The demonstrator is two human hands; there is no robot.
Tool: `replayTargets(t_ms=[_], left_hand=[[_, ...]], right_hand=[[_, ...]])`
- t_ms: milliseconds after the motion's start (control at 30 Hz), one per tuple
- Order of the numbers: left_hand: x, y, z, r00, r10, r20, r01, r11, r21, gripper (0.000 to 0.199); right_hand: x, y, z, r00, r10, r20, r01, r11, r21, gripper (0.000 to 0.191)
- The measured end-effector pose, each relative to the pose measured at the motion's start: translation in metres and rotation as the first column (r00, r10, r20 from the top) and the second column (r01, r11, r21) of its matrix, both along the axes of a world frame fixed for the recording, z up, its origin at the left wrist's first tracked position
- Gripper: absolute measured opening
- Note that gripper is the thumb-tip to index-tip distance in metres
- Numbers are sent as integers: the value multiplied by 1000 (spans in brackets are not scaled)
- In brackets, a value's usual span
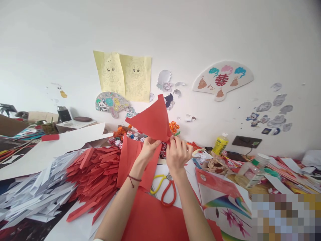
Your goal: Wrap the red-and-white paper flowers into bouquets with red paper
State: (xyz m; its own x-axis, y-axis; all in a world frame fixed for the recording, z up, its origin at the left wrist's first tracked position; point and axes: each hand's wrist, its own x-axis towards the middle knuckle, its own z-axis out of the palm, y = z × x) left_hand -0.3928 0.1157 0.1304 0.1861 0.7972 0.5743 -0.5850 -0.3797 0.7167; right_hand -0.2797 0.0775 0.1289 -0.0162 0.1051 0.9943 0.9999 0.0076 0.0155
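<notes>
A folded red paper piece [152,120], roughly triangular, is held up in front of the wall. My left hand [149,147] grips its lower edge between thumb and fingers. At its lower right corner, my right hand [177,152] is closed on the same paper with bent fingers. Below my hands, red-handled scissors or pliers [168,194] and a yellow-handled tool [158,184] lie on white paper. Creased red paper [127,157] stands behind my left forearm, and a flat red sheet [152,217] lies between my forearms.
To the left are piles of folded red strips [96,174] and white strips [42,190]. At the right lie a patterned plastic bag [223,204], a yellow bottle [220,144] and a clear jar [254,167]. Fan-shaped decorations [223,78] and drawings [136,78] hang on the wall.
</notes>
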Motion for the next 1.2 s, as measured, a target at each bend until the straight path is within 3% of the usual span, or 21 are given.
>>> replayTargets(t_ms=[133, 267, 400, 467, 567, 633, 700, 800, 900, 1067, 1133, 1200], left_hand=[[1, -3, 2, 999, 9, -48, -8, 1000, 21, 31], [5, -5, 4, 986, 152, -66, -151, 988, 12, 27], [13, -14, 10, 972, 213, -103, -207, 976, 61, 37], [18, -22, 12, 923, 375, -84, -367, 925, 94, 43], [25, -32, 12, 756, 647, -100, -634, 761, 135, 40], [27, -36, 13, 701, 703, -118, -689, 711, 143, 37], [25, -38, 16, 712, 688, -144, -661, 725, 193, 33], [18, -37, 22, 724, 644, -248, -532, 750, 393, 23], [13, -36, 25, 674, 660, -331, -452, 723, 523, 28], [6, -41, 30, 479, 820, -312, -457, 537, 710, 34], [5, -45, 33, 497, 834, -241, -496, 500, 709, 25], [6, -48, 35, 518, 834, -188, -609, 515, 603, 20]], right_hand=[[-1, -2, 3, 1000, 4, -8, -4, 1000, -14, 10], [0, -1, 2, 997, 51, -52, -56, 992, -112, 12], [4, 1, 0, 990, 79, -120, -100, 979, -178, 9], [7, 1, 1, 987, 68, -149, -94, 979, -179, 9], [11, 2, 3, 979, 53, -195, -85, 984, -156, 10], [14, 4, 5, 960, 103, -262, -145, 979, -146, 11], [18, 6, 8, 908, 209, -363, -276, 950, -143, 14], [23, 11, 9, 734, 429, -527, -563, 818, -119, 17], [27, 15, 9, 475, 578, -664, -804, 592, -60, 11], [31, 14, 11, 71, 595, -800, -963, 249, 100, 18], [33, 11, 13, -32, 553, -832, -972, 177, 155, 24], [36, 8, 15, -85, 525, -847, -968, 158, 195, 27]])
